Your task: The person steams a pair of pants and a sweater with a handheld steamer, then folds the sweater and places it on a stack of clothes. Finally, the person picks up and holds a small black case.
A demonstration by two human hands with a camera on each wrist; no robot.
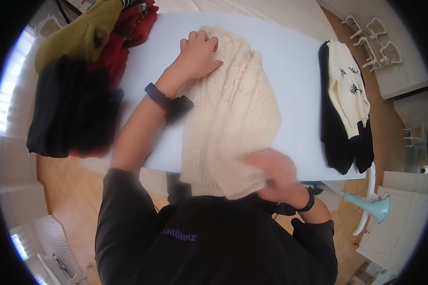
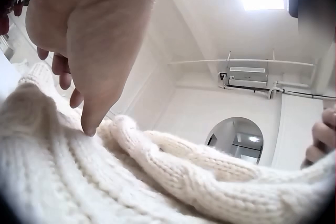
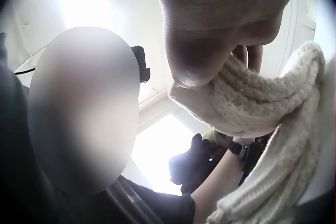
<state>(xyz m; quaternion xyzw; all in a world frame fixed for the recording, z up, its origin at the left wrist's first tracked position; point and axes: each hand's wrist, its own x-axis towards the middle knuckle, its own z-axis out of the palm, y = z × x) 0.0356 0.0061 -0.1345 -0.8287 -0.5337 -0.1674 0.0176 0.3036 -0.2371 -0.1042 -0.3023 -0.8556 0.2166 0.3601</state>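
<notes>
A cream cable-knit sweater (image 1: 233, 102) lies partly folded on the white table, its lower edge reaching the person's body. My left hand (image 1: 198, 54) rests on its far end, fingers spread and pointing down; in the left wrist view the thumb of that hand (image 2: 100, 61) touches the ribbed knit (image 2: 79, 176). At the near right corner my right hand (image 1: 276, 173), blurred, grips the sweater's sleeve. The right wrist view shows the right hand (image 3: 220, 40) with thumb and fingers closed on the bunched sleeve (image 3: 252, 103), which hangs raised in a loop.
On the left of the white table (image 1: 299, 95) sits a pile of dark garments (image 1: 71, 109), with olive (image 1: 76, 40) and red clothing (image 1: 133, 23) behind. A black-and-cream folded garment (image 1: 347, 90) lies along the right edge. Beyond the near right corner is a light-blue funnel-shaped object (image 1: 375, 206).
</notes>
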